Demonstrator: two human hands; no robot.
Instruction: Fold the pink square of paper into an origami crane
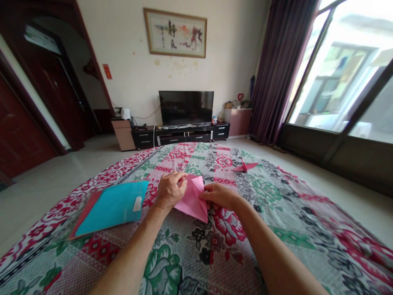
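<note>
Between my hands is a sheet of pink paper (193, 200), partly folded, with a raised flap along its right side. My left hand (172, 188) grips its upper left edge, thumb and fingers closed together. From the right, my right hand (219, 195) pinches the right edge by the flap; its lower fingertips are partly hidden. Beyond the right hand, a folded red paper crane (245, 166) rests on the cloth. Left of my left hand lies a blue packet (115, 207) with a small white label, over a reddish sheet.
A flowered cloth (166, 258) in red, green and grey covers the surface under my hands. Farther off, a television (186, 107) stands on a low black cabinet (144, 138). Purple curtains (273, 73) hang beside a large window on the right.
</note>
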